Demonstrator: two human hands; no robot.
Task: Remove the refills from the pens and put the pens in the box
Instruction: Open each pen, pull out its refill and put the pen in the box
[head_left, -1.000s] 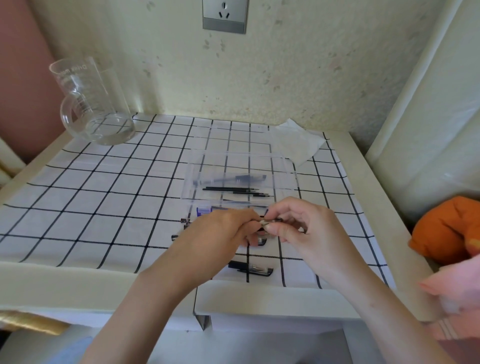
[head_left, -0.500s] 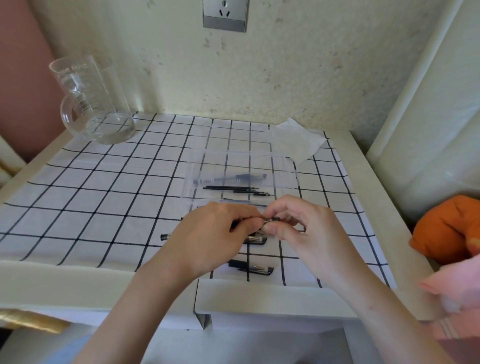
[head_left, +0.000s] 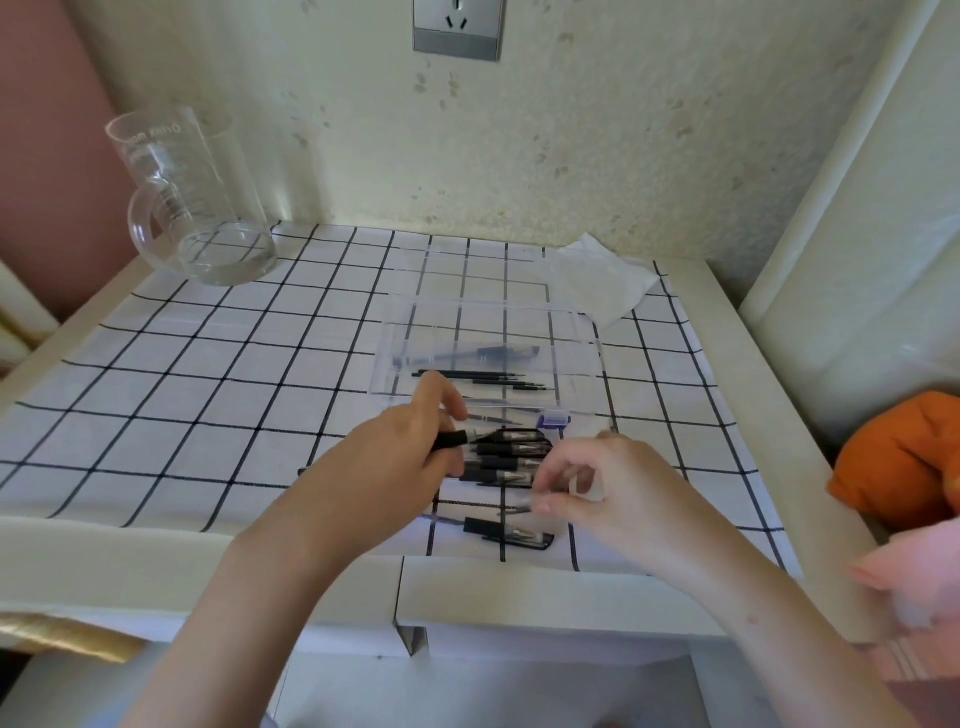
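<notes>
L hand (head_left: 395, 457) grips a black pen (head_left: 451, 440). R hand (head_left: 597, 488) pinches a small tip (head_left: 519, 505). More pens (head_left: 511, 457) lie between them. Box (head_left: 584, 332) w/ refills (head_left: 483, 379) sits just behind.

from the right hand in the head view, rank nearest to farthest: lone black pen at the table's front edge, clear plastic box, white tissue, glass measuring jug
1. Lone black pen: just below the right hand, at the front edge.
2. Clear plastic box: behind the hand, mid-table.
3. White tissue: back, right of the box.
4. Glass measuring jug: far back-left corner.
</notes>
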